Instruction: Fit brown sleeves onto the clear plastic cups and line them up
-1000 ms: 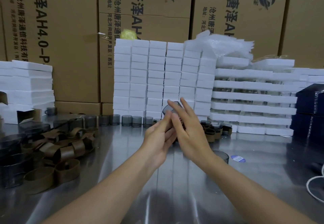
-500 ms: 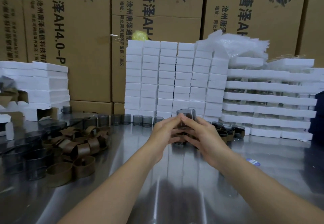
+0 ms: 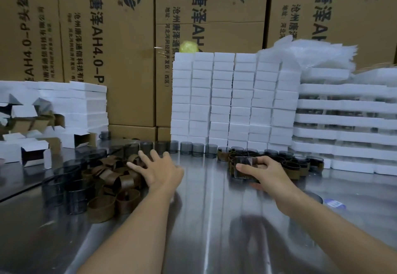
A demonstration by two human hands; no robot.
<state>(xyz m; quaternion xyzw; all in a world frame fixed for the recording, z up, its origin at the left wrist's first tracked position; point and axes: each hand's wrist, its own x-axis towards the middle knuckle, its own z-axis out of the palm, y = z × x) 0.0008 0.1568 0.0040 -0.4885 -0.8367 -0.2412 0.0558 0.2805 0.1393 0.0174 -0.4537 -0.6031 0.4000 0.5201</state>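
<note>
Your right hand (image 3: pixel 266 171) grips a round clear plastic cup (image 3: pixel 246 166), while your left hand (image 3: pixel 160 171), fingers spread wide, lies over the heap of brown ring-shaped sleeves (image 3: pixel 120 180).

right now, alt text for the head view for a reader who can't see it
On a steel table, the right hand grips a cup beside a cluster of sleeved cups, while the left hand is spread open over a pile of brown sleeves. A row of bare cups runs along the back, before stacked white boxes and cartons.
</note>
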